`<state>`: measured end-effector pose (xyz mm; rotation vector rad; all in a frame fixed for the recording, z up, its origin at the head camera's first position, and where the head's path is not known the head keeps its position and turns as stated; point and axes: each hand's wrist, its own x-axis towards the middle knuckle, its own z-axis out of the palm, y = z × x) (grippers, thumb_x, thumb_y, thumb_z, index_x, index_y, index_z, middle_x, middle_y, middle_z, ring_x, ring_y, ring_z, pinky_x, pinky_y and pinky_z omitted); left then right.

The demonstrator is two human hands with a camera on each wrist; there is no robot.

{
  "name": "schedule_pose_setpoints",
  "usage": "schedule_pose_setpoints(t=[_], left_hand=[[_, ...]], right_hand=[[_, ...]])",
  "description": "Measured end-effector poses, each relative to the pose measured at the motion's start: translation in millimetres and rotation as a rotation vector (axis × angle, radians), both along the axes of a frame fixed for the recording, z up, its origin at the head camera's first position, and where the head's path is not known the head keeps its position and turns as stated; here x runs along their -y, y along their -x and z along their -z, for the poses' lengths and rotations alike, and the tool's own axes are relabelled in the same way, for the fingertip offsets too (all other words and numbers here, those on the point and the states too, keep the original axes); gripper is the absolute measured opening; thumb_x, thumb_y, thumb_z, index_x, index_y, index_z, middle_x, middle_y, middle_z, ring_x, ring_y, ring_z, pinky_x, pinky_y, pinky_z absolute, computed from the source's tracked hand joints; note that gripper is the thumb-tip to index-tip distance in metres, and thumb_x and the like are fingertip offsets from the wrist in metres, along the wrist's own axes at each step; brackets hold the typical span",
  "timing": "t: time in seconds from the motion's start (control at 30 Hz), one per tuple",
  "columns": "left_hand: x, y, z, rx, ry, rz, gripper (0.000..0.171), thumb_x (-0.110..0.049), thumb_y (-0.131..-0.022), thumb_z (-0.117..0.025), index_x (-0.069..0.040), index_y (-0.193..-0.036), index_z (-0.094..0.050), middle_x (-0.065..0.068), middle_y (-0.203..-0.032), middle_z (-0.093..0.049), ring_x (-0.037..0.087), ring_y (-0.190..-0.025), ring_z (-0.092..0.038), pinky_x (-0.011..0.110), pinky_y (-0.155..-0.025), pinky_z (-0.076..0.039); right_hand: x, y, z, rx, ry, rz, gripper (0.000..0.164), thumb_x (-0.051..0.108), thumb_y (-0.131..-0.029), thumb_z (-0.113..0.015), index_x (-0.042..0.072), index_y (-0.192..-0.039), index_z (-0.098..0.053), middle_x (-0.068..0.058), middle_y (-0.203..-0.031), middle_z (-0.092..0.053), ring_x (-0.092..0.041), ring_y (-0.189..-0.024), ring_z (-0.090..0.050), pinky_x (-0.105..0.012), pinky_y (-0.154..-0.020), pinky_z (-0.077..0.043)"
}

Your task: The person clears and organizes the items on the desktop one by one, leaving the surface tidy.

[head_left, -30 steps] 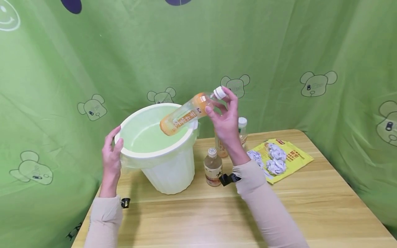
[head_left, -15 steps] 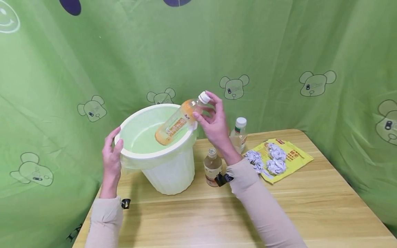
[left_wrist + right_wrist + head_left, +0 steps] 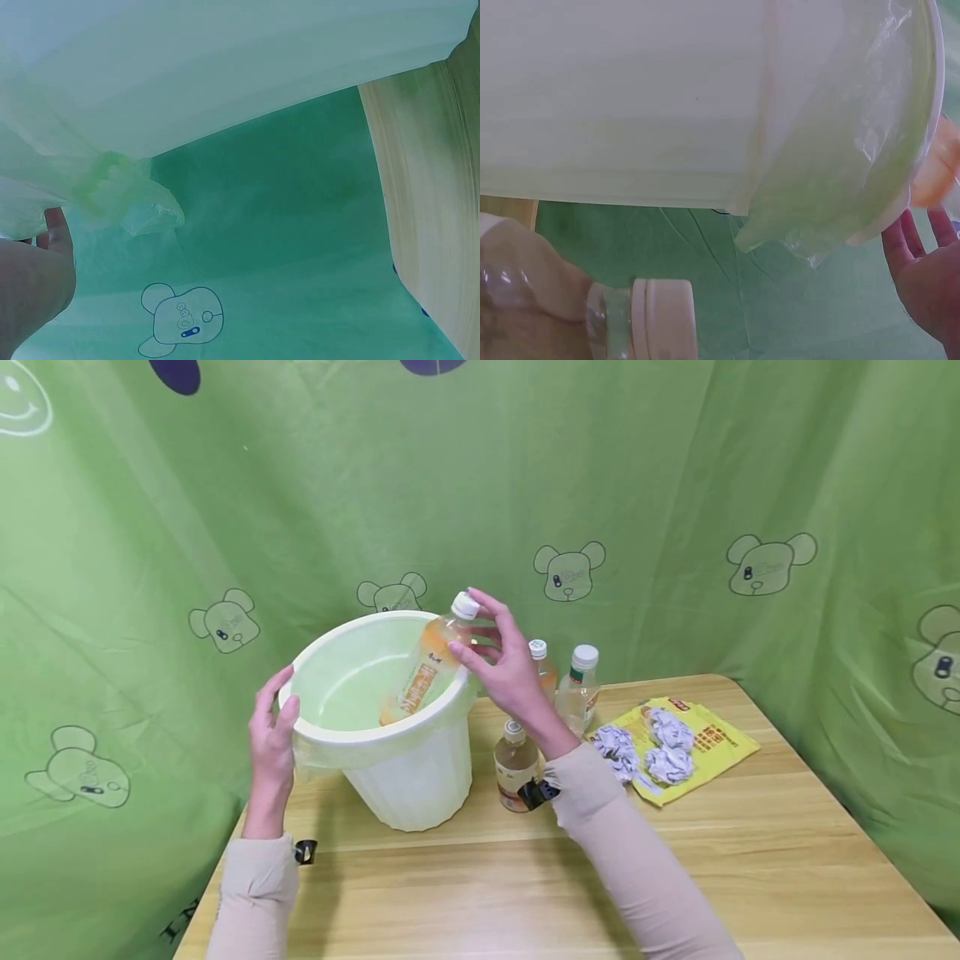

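Note:
A pale, ribbed trash bin (image 3: 412, 785) with a thin plastic bag (image 3: 318, 756) folded over its rim stands on the table. My left hand (image 3: 272, 731) holds the rim on the left side. In my right hand (image 3: 506, 664) a clear plastic bottle (image 3: 422, 681) with orange print and a white cap is gripped near its neck. It slants base-down into the bin's mouth, its lowest part hidden by the front rim. The right wrist view shows the right hand (image 3: 934, 281) beside the rim, with the bottle's orange part (image 3: 936, 172) behind the bin's edge.
Right of the bin stand a brown-tinted bottle (image 3: 516, 772), an orange-printed bottle (image 3: 543, 672) and a clear white-capped bottle (image 3: 577, 697). Crumpled paper balls (image 3: 670, 764) lie on and beside a yellow packet (image 3: 712, 743). A green curtain (image 3: 480, 485) surrounds the wooden table (image 3: 450, 893).
My right hand has moved left and slightly down, carrying the bottle further into the bin's mouth and tilting it more upright. The left hand has stayed on the rim.

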<state>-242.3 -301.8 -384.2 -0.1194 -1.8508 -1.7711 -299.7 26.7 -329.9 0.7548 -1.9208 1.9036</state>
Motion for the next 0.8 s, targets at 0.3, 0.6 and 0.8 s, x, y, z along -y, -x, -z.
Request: schedule_pose_setpoints(t=[0.3,0.6,0.8], left_hand=[[-1.2,-0.7,-0.9,-0.001,-0.015,0.006,0.051,-0.032,-0.099,-0.061,-0.018,-0.148,-0.057,0.006,-0.150,-0.046,0.027,-0.113,-0.060,0.020,-0.086,-0.062],[-1.5,-1.1,-0.8,-0.008,-0.005,0.002,0.050,-0.031,-0.098,-0.061,-0.019,-0.147,-0.058,0.005,-0.146,-0.047,0.025,-0.117,-0.057,0.019,-0.088,-0.061],[-1.5,-0.6,0.3,-0.008,0.007,-0.001,0.050,-0.032,-0.099,-0.060,-0.019,-0.147,-0.057,0.006,-0.148,-0.047,0.024,-0.117,-0.057,0.018,-0.089,-0.061]], right_hand=[[-5.6,-1.9,2.1,0.026,-0.009,-0.004,0.068,0.017,-0.095,-0.074,0.031,-0.154,-0.045,-0.007,-0.145,-0.055,-0.033,-0.133,-0.057,-0.035,-0.111,-0.054],[-7.6,-3.5,4.1,0.023,-0.013,-0.007,0.063,0.016,-0.096,-0.073,0.029,-0.153,-0.048,-0.009,-0.144,-0.056,-0.028,-0.131,-0.058,-0.035,-0.111,-0.054],[-10.7,-2.5,6.4,0.017,-0.001,-0.022,0.065,0.013,-0.096,-0.072,0.028,-0.154,-0.046,-0.012,-0.145,-0.055,-0.032,-0.133,-0.056,-0.037,-0.113,-0.053]])
